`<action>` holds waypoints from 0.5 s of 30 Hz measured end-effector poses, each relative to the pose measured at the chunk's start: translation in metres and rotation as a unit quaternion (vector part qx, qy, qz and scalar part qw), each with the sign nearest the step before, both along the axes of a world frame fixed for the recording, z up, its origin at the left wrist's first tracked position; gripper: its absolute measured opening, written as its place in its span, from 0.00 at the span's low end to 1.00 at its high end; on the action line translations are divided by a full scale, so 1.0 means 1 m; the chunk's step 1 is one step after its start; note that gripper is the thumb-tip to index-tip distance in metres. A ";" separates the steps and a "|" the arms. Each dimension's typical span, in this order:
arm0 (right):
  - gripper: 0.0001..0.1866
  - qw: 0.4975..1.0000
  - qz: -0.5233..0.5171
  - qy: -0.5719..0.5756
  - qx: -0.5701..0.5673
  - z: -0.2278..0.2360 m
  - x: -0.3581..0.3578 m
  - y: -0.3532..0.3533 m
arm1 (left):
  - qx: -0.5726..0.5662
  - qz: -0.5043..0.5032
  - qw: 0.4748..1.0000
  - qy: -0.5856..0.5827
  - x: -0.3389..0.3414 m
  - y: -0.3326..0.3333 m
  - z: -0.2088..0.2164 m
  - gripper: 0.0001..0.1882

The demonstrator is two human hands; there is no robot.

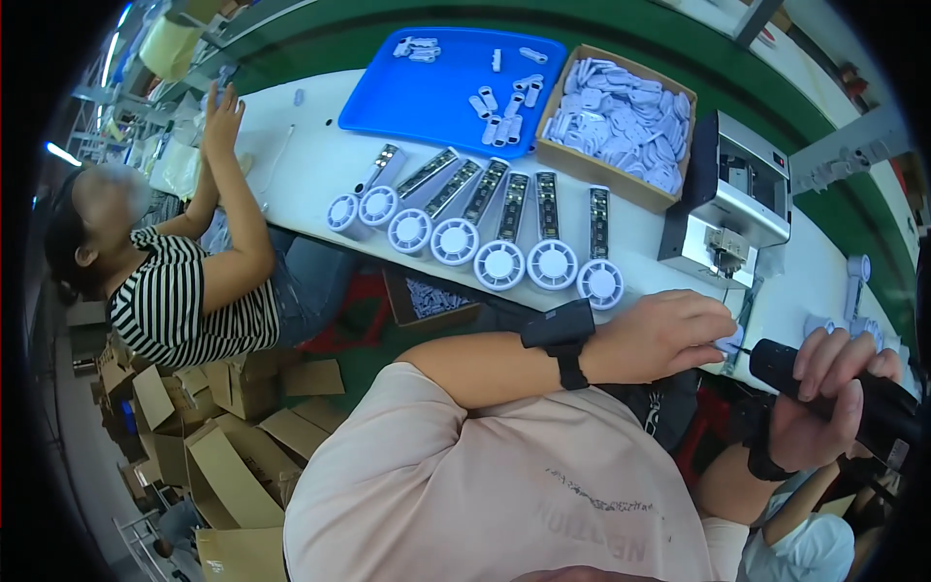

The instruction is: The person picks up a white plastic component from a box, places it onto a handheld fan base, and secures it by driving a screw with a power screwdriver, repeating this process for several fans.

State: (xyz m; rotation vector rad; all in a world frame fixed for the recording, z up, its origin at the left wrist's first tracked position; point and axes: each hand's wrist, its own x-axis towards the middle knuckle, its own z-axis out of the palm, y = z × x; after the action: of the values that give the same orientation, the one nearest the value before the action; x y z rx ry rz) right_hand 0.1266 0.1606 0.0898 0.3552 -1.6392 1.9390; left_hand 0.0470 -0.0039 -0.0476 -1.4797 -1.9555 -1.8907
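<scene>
one black screwdriver [776,367] in right hand [818,412] — left hand [664,335] holding white part [729,342]

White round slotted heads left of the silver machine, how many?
7 white heads, side by side along the near edge of the table, the rightmost nearest the left hand; none looks hidden.

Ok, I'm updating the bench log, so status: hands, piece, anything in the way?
Left hand pinching small white piece. Right hand gripping black driver, bit at the piece. Nothing visible between them; silver machine stands beyond.
</scene>
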 end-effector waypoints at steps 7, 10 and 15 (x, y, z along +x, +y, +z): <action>0.10 0.988 -0.021 0.132 -0.082 0.021 0.057 0.038 | -0.044 -0.005 0.993 0.112 -0.033 -0.044 0.040 0.31; 0.13 0.994 -0.099 0.009 0.032 0.007 0.089 0.091 | -0.051 0.088 0.989 0.110 -0.081 -0.127 0.085 0.32; 0.14 0.846 -0.390 -0.312 0.189 -0.058 0.129 0.153 | -0.304 0.372 0.875 0.060 -0.133 -0.267 0.148 0.36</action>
State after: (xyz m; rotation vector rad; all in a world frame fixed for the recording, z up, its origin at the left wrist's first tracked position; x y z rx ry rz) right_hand 0.2559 0.3134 0.0319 -0.7901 -2.1046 1.1310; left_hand -0.0863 -0.2710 0.1009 -0.6552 -2.6427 -0.8821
